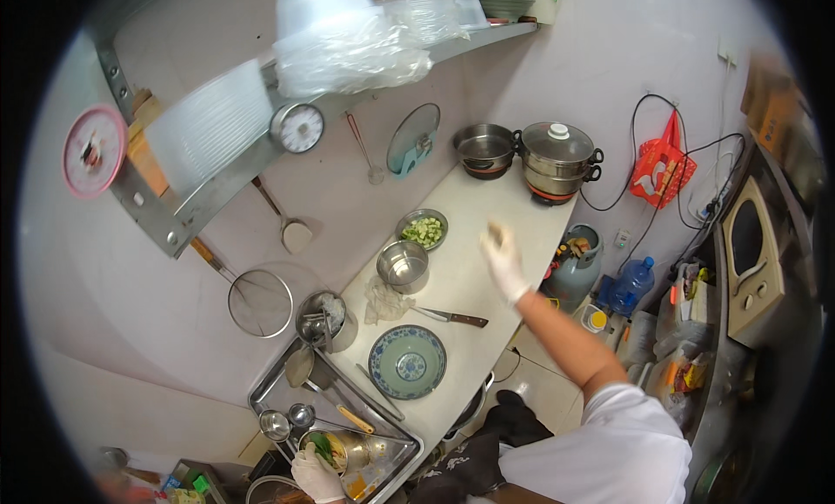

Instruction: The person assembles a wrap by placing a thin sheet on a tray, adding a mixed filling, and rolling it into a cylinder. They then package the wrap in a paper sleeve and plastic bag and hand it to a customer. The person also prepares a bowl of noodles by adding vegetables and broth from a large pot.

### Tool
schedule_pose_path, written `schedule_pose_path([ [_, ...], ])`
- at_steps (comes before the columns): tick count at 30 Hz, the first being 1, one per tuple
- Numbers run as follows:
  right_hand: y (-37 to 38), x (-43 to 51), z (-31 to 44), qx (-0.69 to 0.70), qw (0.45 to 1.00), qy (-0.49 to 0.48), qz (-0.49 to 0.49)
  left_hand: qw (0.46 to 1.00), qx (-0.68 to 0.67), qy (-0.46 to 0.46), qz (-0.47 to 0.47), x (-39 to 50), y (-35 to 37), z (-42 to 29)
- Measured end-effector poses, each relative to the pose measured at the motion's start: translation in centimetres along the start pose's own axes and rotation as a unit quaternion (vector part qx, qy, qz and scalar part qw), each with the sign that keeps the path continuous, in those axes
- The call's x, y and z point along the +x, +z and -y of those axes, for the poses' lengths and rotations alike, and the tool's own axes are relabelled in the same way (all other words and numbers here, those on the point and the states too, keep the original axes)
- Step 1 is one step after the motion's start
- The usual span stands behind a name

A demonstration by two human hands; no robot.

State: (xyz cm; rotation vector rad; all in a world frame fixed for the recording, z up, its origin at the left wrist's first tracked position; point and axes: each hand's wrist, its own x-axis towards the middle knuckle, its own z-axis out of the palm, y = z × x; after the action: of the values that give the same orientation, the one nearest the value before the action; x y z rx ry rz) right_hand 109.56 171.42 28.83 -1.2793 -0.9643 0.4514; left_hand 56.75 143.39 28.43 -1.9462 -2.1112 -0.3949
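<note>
My right hand (505, 262), in a pale glove, hovers over the right part of the white counter (476, 243); its fingertips are blurred and nothing shows clearly in them. At the bottom left, my gloved left hand (315, 473) is at the rim of a metal pot (354, 450) holding green leaves and pale strips; its fingers are partly hidden. This pot stands in a steel tray (398, 461). Between the hands are a blue-patterned bowl (408, 362), a knife (466, 319) with a brown handle, a crumpled plastic bag (386, 300), an empty steel pot (402, 266) and a dish of chopped green vegetable (423, 230).
Two steel pots, one open (485, 148) and one glass-lidded (558, 153), stand at the counter's far end. A utensil pot (326, 321) is beside the wall. Overhead, a metal shelf (450, 44) holds plastic containers. A gas cylinder (577, 272) stands right of the counter.
</note>
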Motion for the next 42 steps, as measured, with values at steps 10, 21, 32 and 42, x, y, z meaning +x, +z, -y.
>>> schedule_pose_path([
  [10,-5.4,44.6,25.8,-0.158,0.925,-0.336,-0.080,0.994,-0.069,-0.084,0.010,3.8,1.9,-16.1],
  [21,-0.5,57.2,35.3,-0.335,0.895,-0.110,0.274,0.993,-0.090,-0.075,0.015,6.5,0.6,-29.3],
  [32,-0.7,57.8,35.7,-0.297,0.914,-0.190,0.203,0.986,-0.073,0.052,-0.142,13.9,-6.8,-32.0],
  [42,-2.1,60.5,32.8,-0.246,0.915,-0.300,0.112,0.969,-0.076,0.189,-0.140,19.1,-9.7,-37.5],
])
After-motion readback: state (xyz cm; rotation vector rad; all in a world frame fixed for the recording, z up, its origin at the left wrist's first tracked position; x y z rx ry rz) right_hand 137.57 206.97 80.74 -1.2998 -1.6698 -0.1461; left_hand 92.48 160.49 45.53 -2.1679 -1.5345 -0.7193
